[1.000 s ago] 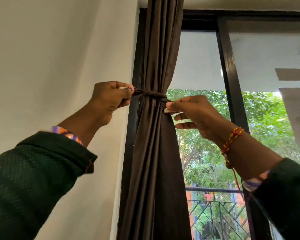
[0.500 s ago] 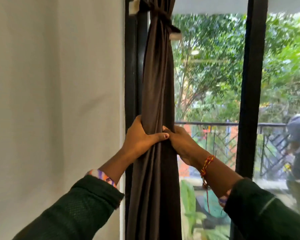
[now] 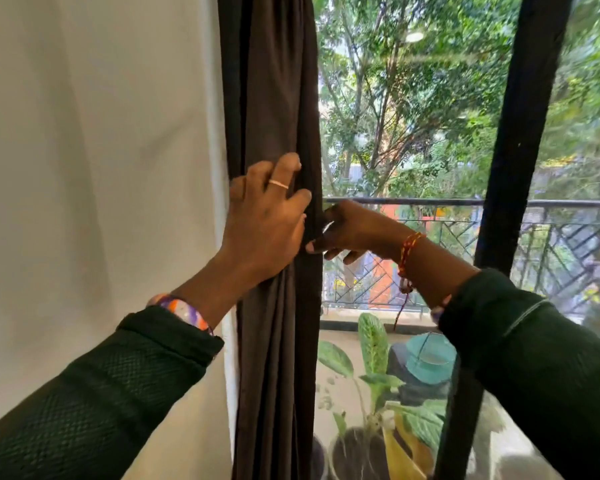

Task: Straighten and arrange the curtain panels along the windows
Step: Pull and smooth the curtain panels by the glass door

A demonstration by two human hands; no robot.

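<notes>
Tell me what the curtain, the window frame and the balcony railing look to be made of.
Curtain: dark brown woven cloth, matte, likely cotton or a blend; it hangs in soft folds and bunches under the left hand.
Window frame: black, smooth bar, probably painted metal, though painted wood is possible.
Railing: thin dark bars in a lattice, most likely painted metal.

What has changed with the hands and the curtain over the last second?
Both hands let go of the tie and dropped down the curtain. The left hand now presses flat on the folds; the right hand pinches the window-side edge. The curtain stays bunched against the frame.
</notes>
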